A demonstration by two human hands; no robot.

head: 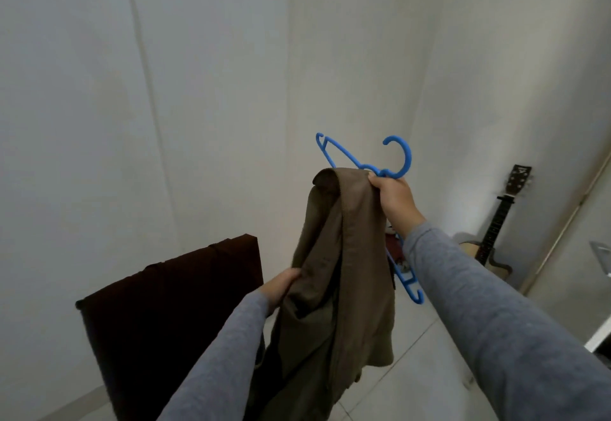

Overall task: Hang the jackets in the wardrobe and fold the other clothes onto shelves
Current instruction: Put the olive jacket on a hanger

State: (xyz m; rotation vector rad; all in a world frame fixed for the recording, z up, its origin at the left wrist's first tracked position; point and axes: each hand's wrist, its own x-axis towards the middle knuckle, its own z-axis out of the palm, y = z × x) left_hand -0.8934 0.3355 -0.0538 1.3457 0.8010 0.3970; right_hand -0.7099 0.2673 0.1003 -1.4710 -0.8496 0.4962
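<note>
Grey, seemingly knitted sleeves (496, 304) reach the bare left hand (281, 285) and right hand (395, 200).

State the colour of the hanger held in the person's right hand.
Bright blue: the hanger in the right hand, clearest in the head view.

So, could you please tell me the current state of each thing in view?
Jacket: held up by its collar, hanging limp.
Hanger: tilted, gripped below its hook.
Right hand: grips hanger and jacket collar.
Left hand: grips the jacket's side.
Guitar: upright, leaning against the wall.
</note>
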